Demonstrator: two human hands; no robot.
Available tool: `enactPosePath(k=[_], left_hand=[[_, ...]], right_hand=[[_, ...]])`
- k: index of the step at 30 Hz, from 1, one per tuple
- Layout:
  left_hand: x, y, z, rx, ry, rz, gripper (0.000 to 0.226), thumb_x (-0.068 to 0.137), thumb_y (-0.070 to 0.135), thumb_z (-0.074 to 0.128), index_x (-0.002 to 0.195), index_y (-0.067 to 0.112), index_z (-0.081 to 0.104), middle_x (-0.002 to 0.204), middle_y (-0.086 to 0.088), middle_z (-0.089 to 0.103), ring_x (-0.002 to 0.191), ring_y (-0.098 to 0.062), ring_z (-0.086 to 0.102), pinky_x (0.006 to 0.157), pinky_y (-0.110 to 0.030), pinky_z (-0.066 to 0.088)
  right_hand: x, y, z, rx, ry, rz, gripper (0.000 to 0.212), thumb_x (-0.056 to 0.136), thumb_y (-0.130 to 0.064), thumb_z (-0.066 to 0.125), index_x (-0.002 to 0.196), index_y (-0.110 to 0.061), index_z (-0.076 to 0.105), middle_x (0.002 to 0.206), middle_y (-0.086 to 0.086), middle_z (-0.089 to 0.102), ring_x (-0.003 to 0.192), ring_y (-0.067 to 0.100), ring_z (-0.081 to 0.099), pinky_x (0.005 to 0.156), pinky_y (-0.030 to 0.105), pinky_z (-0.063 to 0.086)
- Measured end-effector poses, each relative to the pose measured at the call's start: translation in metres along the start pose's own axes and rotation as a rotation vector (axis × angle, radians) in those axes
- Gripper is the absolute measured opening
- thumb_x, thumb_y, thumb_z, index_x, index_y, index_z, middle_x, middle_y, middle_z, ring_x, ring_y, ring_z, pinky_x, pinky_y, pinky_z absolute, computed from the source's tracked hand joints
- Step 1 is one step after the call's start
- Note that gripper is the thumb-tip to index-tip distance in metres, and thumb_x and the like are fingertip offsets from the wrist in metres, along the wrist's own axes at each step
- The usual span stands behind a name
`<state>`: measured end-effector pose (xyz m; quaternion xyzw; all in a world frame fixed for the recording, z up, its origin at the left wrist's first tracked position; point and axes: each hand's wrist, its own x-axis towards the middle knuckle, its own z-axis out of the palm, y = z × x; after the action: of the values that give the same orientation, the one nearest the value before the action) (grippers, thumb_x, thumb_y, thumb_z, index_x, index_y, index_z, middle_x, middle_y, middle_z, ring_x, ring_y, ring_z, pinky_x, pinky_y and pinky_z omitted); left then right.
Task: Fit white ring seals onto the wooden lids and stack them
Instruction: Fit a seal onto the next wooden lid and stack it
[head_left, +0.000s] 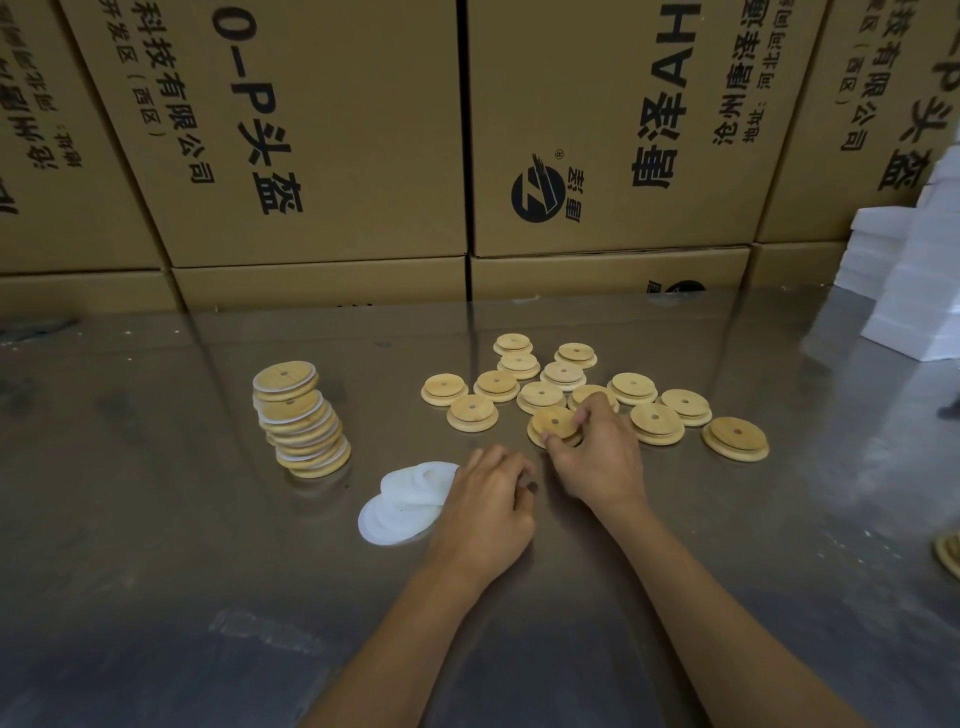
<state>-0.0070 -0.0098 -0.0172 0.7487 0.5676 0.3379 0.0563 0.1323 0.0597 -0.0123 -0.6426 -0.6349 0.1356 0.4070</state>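
While the right hand (597, 457) pinches a lid (555, 422) tilted off the loose lids (566, 387), the left hand (485, 512) rests curled beside the seals (405, 501); its grip is hidden. The stack (301, 418) stands well left.

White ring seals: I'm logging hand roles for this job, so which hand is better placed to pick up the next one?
Left. The left hand rests at the edge of the white ring seals, while the right hand already holds a wooden lid.
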Motion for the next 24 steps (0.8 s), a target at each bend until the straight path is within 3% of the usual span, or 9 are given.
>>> enactPosePath(k=[4, 7, 10, 13, 15, 18, 24], left_hand=[[0.0, 0.001, -0.001, -0.015, 0.005, -0.001, 0.015, 0.089, 0.013, 0.048, 0.094, 0.022, 0.059, 0.098, 0.01, 0.055, 0.096, -0.009, 0.043, 0.083, -0.024, 0.038], [-0.001, 0.003, -0.003, -0.031, 0.015, -0.009, 0.019, 0.089, 0.011, 0.048, 0.097, 0.021, 0.061, 0.101, 0.009, 0.058, 0.099, -0.01, 0.044, 0.086, -0.026, 0.04], [-0.002, 0.004, -0.005, -0.046, 0.031, -0.033, 0.02, 0.089, 0.01, 0.048, 0.099, 0.02, 0.061, 0.102, 0.008, 0.059, 0.102, -0.011, 0.046, 0.087, -0.027, 0.04], [-0.002, 0.006, -0.007, -0.046, 0.019, -0.039, 0.019, 0.09, 0.011, 0.047, 0.1, 0.019, 0.061, 0.104, 0.008, 0.058, 0.103, -0.01, 0.046, 0.088, -0.029, 0.041], [-0.002, 0.006, -0.007, -0.041, 0.014, -0.042, 0.021, 0.09, 0.011, 0.047, 0.102, 0.02, 0.061, 0.104, 0.009, 0.058, 0.103, -0.01, 0.046, 0.089, -0.029, 0.041], [-0.002, 0.004, -0.01, -0.016, 0.034, -0.043, 0.025, 0.089, 0.01, 0.046, 0.105, 0.021, 0.061, 0.105, 0.008, 0.059, 0.104, -0.01, 0.047, 0.087, -0.027, 0.041], [0.006, -0.021, -0.039, -0.028, 0.196, -0.205, 0.034, 0.084, -0.004, 0.045, 0.106, 0.01, 0.067, 0.106, -0.004, 0.064, 0.102, -0.022, 0.052, 0.089, -0.033, 0.042]], right_hand=[[-0.001, -0.002, -0.001, 0.084, -0.027, -0.048, 0.039, 0.078, -0.02, 0.075, 0.094, -0.021, 0.039, 0.096, -0.007, 0.046, 0.084, 0.014, 0.042, 0.067, 0.031, 0.033], [-0.004, -0.003, -0.003, 0.169, -0.027, -0.13, 0.042, 0.074, -0.005, 0.073, 0.098, -0.018, 0.04, 0.106, -0.003, 0.039, 0.082, 0.005, 0.036, 0.062, 0.017, 0.03], [-0.005, -0.003, -0.008, 0.292, -0.025, -0.094, 0.054, 0.072, 0.004, 0.071, 0.111, -0.019, 0.042, 0.115, 0.0, 0.039, 0.093, 0.007, 0.041, 0.072, 0.012, 0.031], [-0.006, -0.004, -0.011, 0.321, -0.089, -0.028, 0.061, 0.076, 0.0, 0.071, 0.127, -0.022, 0.046, 0.111, -0.005, 0.05, 0.098, 0.011, 0.05, 0.08, 0.02, 0.037], [-0.008, -0.005, -0.011, 0.297, -0.14, -0.018, 0.047, 0.079, -0.005, 0.069, 0.119, -0.023, 0.055, 0.101, -0.006, 0.061, 0.095, 0.017, 0.057, 0.081, 0.028, 0.044], [-0.012, -0.006, -0.011, 0.275, -0.16, 0.001, 0.021, 0.084, -0.013, 0.067, 0.104, -0.021, 0.065, 0.09, -0.005, 0.067, 0.088, 0.019, 0.06, 0.074, 0.029, 0.043], [-0.024, -0.005, -0.017, 0.401, -0.179, 0.09, 0.016, 0.09, -0.02, 0.067, 0.096, -0.034, 0.063, 0.093, -0.014, 0.068, 0.091, 0.009, 0.061, 0.073, 0.023, 0.042]])
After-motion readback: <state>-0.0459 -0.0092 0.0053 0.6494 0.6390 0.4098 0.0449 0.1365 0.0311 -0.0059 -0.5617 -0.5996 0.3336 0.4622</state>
